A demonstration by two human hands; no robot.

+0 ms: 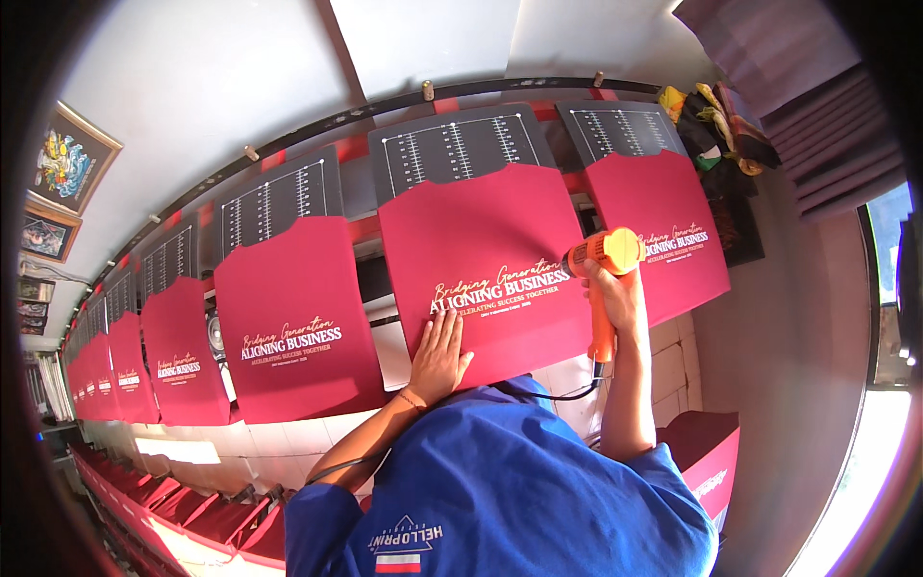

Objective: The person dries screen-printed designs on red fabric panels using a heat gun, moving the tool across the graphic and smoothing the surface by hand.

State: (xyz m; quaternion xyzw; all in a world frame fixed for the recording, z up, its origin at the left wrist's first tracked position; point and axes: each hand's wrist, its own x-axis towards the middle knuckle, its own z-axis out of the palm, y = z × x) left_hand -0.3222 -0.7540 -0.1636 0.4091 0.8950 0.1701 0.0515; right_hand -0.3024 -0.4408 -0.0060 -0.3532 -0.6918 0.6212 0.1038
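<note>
My right hand (pixel 615 298) is wrapped round the handle of an orange heat gun (pixel 615 252). The gun's dark nozzle points left, close above the right end of the white and gold print on a dark red shirt (pixel 490 226). That shirt is stretched over a black board (pixel 457 144) with white ruler marks. My left hand (pixel 440 351) rests flat on the fabric at the print's lower left, fingers stretched out and covering some of the lettering. From the gun's handle a black cord (pixel 567 394) drops and curves left behind my blue shirt.
More red printed shirts on boards stand in a row, one at right (pixel 663 226) and several at left (pixel 293 327). A black rail (pixel 428 93) runs behind them. Another row of red pieces (pixel 192 510) lies at lower left. Cloths (pixel 716 125) hang at upper right; framed pictures (pixel 72 159) hang left.
</note>
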